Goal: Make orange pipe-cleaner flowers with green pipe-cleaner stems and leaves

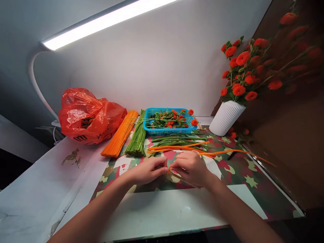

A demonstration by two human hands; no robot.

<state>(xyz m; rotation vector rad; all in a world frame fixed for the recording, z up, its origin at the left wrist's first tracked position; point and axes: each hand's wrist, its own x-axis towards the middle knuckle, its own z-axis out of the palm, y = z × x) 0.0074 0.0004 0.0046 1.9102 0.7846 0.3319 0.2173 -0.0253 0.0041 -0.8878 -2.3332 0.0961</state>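
The left hand [148, 170] and right hand [189, 166] pinch an orange stem [169, 169]; it looks light, soft, bendy, best held where the fingertips meet.

A long white lamp [108, 24] lights my workspace, its tube slanting across the upper view and its curved neck [34, 79] dropping toward the table's [32, 182] far left corner, where a white cord [54, 135] hangs. A plain, pale wall [141, 64] rises behind the table's far edge, brightest under the tube and grayer toward my left. At my right, a glossy brown panel [280, 135] stands along the table's right edge, carrying blurred reflections. A camouflage-patterned covering [273, 202] with stars spreads beside the bare white left side. Deep shadow fills the lower left.
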